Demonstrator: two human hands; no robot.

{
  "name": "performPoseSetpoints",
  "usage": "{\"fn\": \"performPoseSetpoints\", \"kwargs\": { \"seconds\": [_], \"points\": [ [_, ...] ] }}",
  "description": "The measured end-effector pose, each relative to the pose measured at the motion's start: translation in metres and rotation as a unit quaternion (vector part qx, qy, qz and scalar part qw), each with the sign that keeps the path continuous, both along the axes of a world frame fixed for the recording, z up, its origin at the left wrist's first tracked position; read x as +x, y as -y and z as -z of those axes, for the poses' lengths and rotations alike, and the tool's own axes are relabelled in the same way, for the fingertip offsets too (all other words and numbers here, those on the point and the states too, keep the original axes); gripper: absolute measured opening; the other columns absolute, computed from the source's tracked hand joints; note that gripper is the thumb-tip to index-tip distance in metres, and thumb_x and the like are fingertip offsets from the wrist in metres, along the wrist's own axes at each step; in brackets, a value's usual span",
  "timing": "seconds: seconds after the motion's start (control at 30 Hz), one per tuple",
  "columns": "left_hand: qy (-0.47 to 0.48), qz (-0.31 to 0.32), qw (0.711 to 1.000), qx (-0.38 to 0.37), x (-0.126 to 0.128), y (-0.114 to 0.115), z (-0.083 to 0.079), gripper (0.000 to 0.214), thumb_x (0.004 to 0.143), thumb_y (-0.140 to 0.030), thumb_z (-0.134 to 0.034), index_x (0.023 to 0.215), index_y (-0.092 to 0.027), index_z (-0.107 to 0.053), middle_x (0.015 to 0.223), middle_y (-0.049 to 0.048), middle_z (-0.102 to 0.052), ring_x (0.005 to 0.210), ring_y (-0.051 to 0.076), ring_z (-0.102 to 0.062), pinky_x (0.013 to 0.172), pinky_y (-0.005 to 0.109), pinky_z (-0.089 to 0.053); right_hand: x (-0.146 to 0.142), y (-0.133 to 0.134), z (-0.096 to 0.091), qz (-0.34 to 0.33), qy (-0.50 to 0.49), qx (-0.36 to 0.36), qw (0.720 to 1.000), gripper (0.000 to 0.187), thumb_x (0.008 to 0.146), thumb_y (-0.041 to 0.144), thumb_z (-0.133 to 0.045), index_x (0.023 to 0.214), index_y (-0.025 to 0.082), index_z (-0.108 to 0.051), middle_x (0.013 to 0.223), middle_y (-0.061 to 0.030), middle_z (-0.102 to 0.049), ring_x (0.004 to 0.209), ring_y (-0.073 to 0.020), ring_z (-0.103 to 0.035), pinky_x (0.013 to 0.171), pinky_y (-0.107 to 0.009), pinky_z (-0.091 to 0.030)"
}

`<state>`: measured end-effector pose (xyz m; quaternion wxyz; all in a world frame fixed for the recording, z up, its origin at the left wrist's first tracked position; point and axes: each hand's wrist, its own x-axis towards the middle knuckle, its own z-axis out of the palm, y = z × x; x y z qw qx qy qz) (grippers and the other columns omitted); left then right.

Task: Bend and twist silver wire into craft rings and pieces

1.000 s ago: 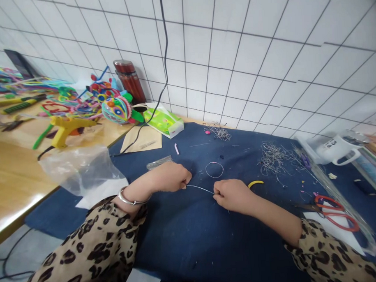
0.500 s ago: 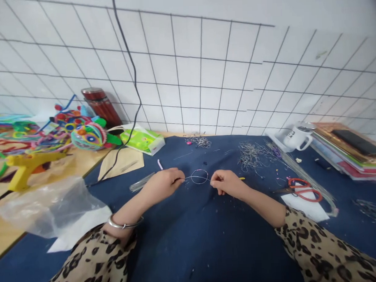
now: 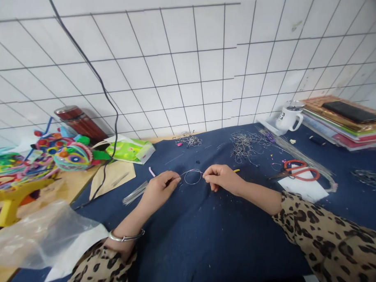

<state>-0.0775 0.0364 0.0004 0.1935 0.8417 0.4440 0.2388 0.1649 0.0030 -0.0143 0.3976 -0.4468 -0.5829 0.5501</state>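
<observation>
Thin silver wire (image 3: 183, 173) first: it's one strand, bare and shiny, bowed into a shallow arc between the two hands over the dark blue cloth (image 3: 179, 248). A second ago it sat nearer the person, clear of the beaded wire ring (image 3: 193, 184); now it crosses the ring's far side in view, though I can't tell if they touch. Hands are closer together too, and the view has swung right, so the whole book stack (image 3: 344, 127) shows.

Left hand (image 3: 161, 189) has the wire's one end pinched between thumb and fingers, right hand (image 3: 222, 179) has its fingertips closed on the other end, right by the ring.

The ring's just one, thin, round, a few tiny pink beads along its far edge, lying on the cloth.

Count of the rest: three wire tangles (one near the wall (image 3: 192, 141), one bigger (image 3: 243, 145), one dark at far right (image 3: 370, 178)), one bundle of straight wires (image 3: 135, 193), one pair of red-handled scissors (image 3: 301, 172), one white mug (image 3: 287, 120).
</observation>
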Motion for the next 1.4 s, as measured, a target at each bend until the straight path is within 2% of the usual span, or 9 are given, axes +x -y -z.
{"fn": "performPoseSetpoints", "kwargs": {
  "seconds": [0.17, 0.27, 0.47, 0.8, 0.97, 1.4],
  "points": [
    [0.048, -0.017, 0.997, -0.051, 0.006, 0.002, 0.007, 0.017, 0.083, -0.031, -0.046, 0.081, -0.02, -0.059, 0.063, -0.0017, -0.059, 0.058, 0.013, -0.054, 0.059, 0.024, -0.041, -0.003, 0.002, 0.006, 0.006, -0.031, 0.0, 0.999, 0.013, 0.077, 0.026, -0.057, 0.083, 0.015, -0.057, 0.055, 0.0027, -0.057, 0.048, -0.0077, -0.054, 0.049, -0.02, -0.048],
    [0.115, -0.038, 0.985, -0.119, 0.008, 0.001, 0.013, 0.018, 0.082, -0.034, -0.049, 0.083, -0.019, -0.058, 0.062, -0.0014, -0.059, 0.056, 0.013, -0.055, 0.057, 0.023, -0.043, -0.005, 0.002, 0.009, 0.002, -0.06, -0.023, 0.998, 0.015, 0.076, 0.029, -0.058, 0.083, 0.015, -0.056, 0.057, 0.0021, -0.059, 0.049, -0.008, -0.054, 0.051, -0.022, -0.049],
    [0.263, -0.033, 0.932, -0.245, 0.017, 0.007, 0.016, 0.021, 0.08, -0.037, -0.055, 0.081, -0.016, -0.055, 0.063, 0.0001, -0.061, 0.055, 0.011, -0.055, 0.055, 0.022, -0.044, -0.01, 0.006, 0.01, 0.013, -0.12, -0.037, 0.992, 0.018, 0.077, 0.032, -0.059, 0.085, 0.016, -0.054, 0.063, 0.001, -0.061, 0.053, -0.0087, -0.057, 0.056, -0.025, -0.051],
    [0.436, -0.037, 0.836, -0.332, 0.033, 0.026, 0.012, 0.015, 0.08, -0.031, -0.058, 0.079, -0.016, -0.055, 0.073, 0.0007, -0.061, 0.065, 0.012, -0.058, 0.063, 0.025, -0.048, -0.015, 0.011, 0.004, 0.013, -0.15, -0.062, 0.987, 0.021, 0.079, 0.036, -0.059, 0.082, 0.016, -0.054, 0.067, 0.0001, -0.061, 0.061, -0.0099, -0.059, 0.064, -0.027, -0.05],
    [0.479, -0.039, 0.803, -0.353, 0.039, 0.03, 0.015, 0.013, 0.082, -0.029, -0.056, 0.081, -0.016, -0.055, 0.073, 0.0003, -0.059, 0.065, 0.011, -0.057, 0.064, 0.024, -0.048, -0.019, 0.014, 0.001, 0.015, -0.195, -0.069, 0.978, 0.019, 0.079, 0.035, -0.06, 0.081, 0.017, -0.053, 0.071, -0.0002, -0.061, 0.065, -0.0107, -0.059, 0.066, -0.028, -0.05],
    [0.509, -0.04, 0.756, -0.41, 0.044, 0.035, 0.021, 0.016, 0.082, -0.03, -0.057, 0.086, -0.015, -0.057, 0.072, 0.0022, -0.061, 0.067, 0.012, -0.058, 0.067, 0.026, -0.049, -0.021, 0.015, 0.001, -0.004, -0.278, -0.098, 0.956, 0.017, 0.08, 0.034, -0.059, 0.083, 0.018, -0.055, 0.073, -0.0001, -0.06, 0.068, -0.0106, -0.059, 0.071, -0.028, -0.048]
  ]
}}
